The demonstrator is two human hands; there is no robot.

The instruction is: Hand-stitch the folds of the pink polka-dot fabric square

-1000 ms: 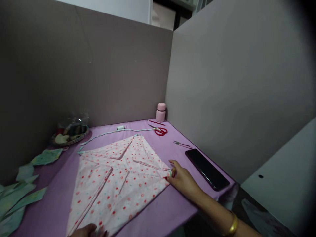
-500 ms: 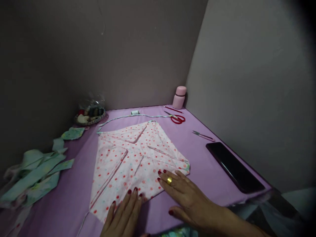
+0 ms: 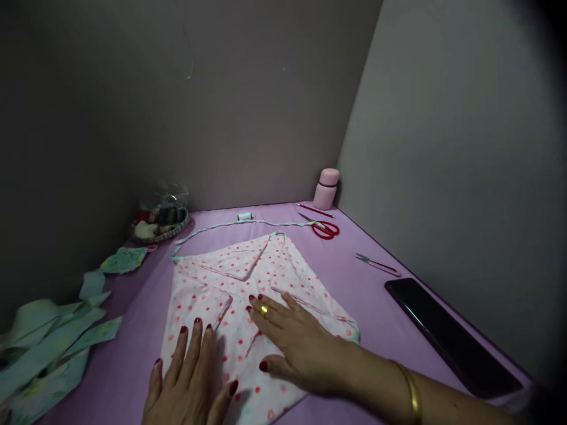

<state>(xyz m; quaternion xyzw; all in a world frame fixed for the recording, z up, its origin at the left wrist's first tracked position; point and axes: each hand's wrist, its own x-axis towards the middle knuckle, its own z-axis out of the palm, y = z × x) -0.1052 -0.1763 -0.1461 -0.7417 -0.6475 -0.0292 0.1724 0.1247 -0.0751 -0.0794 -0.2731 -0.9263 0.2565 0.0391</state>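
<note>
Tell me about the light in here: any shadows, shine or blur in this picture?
Head view: dim light, with the left wall very dark and the frame's top right corner black; head view: soft shadow on the dotted cloth beside the left hand; head view: small glints on the clear plastic; head view: the fabric scraps look slightly soft.

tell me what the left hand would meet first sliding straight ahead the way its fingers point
Beyond the dotted cloth beneath it, the left hand would probably meet the thin pale cord first, though depth is hard to judge.
</note>
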